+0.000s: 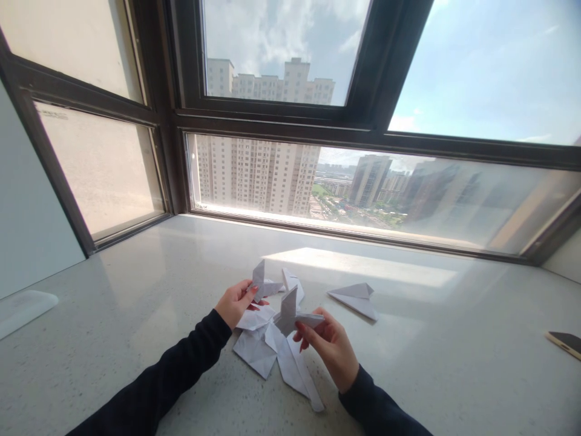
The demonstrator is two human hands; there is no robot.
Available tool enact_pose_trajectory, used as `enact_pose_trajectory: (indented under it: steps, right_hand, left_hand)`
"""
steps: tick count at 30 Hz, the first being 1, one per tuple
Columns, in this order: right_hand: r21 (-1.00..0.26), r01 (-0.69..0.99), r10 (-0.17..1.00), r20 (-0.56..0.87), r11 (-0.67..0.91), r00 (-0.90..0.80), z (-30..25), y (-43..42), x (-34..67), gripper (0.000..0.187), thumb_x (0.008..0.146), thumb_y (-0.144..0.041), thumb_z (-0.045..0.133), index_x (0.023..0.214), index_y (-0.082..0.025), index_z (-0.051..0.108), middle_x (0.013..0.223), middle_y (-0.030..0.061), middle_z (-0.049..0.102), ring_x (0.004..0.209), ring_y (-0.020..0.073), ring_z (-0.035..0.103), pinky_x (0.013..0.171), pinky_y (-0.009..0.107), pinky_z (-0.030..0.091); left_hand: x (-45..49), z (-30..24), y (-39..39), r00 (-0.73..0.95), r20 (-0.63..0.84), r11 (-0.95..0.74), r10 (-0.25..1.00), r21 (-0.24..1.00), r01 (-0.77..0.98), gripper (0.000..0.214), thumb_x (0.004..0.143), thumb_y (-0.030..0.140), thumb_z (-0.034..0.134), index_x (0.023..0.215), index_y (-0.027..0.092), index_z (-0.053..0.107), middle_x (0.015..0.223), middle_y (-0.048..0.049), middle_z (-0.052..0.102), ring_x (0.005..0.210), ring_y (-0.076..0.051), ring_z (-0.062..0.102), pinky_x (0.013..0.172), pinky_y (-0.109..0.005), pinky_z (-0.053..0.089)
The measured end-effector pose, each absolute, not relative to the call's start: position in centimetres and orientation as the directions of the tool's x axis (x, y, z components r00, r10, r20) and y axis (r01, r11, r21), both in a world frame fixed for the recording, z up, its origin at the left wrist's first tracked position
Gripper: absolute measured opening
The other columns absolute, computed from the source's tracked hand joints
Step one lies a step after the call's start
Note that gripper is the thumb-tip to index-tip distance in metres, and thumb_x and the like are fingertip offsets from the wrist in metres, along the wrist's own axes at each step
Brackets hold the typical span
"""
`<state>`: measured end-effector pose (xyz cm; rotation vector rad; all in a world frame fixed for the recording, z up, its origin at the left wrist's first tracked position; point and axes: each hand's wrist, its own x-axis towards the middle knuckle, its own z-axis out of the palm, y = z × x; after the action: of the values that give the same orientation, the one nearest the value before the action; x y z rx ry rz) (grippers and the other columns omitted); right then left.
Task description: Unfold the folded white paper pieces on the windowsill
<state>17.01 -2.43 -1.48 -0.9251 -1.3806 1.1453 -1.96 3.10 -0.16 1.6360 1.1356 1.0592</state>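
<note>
The person's left hand (pixel 236 300) pinches a folded paper (pixel 258 280); the right hand (pixel 329 345) grips a folded sheet (pixel 289 309) by one end. A light fingertip pinch should spare the creases, and keeping both clear of the paper pile (pixel 256 354) beneath the grips should avoid snags.

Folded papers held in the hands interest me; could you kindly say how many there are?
2: one folded paper in the left hand, a second folded paper in the right hand. Another could be hidden behind them.
</note>
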Motion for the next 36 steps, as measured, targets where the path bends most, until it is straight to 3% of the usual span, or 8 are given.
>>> enact_pose_trajectory:
  steps: [3,7,20,29,36]
  right_hand:
    - [-0.969,-0.091,0.961,0.242,0.231,-0.135,-1.6,-2.5,16.7,0.023,0.068,-0.034,0.061,0.066,-0.016,0.048,0.054,0.0,0.06,0.044,0.0087,0.051,0.041,0.02,0.042]
    - [-0.965,-0.104,0.964,0.251,0.241,-0.093,-1.7,-2.3,16.8,0.023,0.066,-0.033,0.063,0.068,-0.014,0.051,0.053,-0.0007,0.06,0.045,0.009,0.054,0.037,0.018,0.04]
    - [-0.959,-0.187,0.968,0.233,0.213,-0.097,-2.0,-2.1,16.2,0.026,0.064,-0.034,0.064,0.063,-0.017,0.044,0.05,-0.0024,0.06,0.049,0.0116,0.059,0.033,0.016,0.039]
    - [-0.954,-0.21,0.97,0.232,0.213,-0.071,-1.8,-2.1,16.4,0.026,0.063,-0.034,0.065,0.063,-0.016,0.046,0.054,-0.0014,0.062,0.043,0.0084,0.055,0.032,0.016,0.04]
    - [-0.958,-0.194,0.971,0.227,0.21,-0.07,-1.6,-2.2,16.4,0.024,0.064,-0.035,0.064,0.065,-0.016,0.048,0.054,-0.0015,0.062,0.043,0.0089,0.054,0.034,0.018,0.04]
  left_hand:
    - [0.0,-0.4,1.3,0.416,0.111,-0.103,0.903,0.994,-0.042,0.045,0.064,0.047,0.054,0.092,0.011,0.052,0.071,-0.0056,0.061,0.065,-0.018,0.058,0.058,-0.028,0.047]
    - [0.9,-0.1,-0.3,0.539,0.092,-0.016,0.837,0.989,-0.144,0.038,0.062,0.032,0.058,0.095,0.012,0.055,0.072,-0.0041,0.061,0.07,-0.018,0.058,0.066,-0.03,0.046]
    - [1.1,-1.2,-0.6,0.517,0.128,-0.112,0.846,0.992,-0.061,0.037,0.069,0.042,0.056,0.09,0.012,0.054,0.078,-0.0064,0.063,0.077,-0.022,0.06,0.067,-0.03,0.048]
    - [1.4,-1.2,-0.6,0.533,0.179,-0.132,0.827,0.983,-0.124,0.033,0.066,0.029,0.062,0.093,0.014,0.051,0.091,-0.0065,0.063,0.084,-0.021,0.059,0.077,-0.03,0.045]
    - [1.4,-1.3,-0.7,0.52,0.173,-0.138,0.837,0.985,-0.105,0.033,0.068,0.031,0.061,0.094,0.014,0.052,0.092,-0.0076,0.063,0.084,-0.022,0.059,0.075,-0.03,0.046]
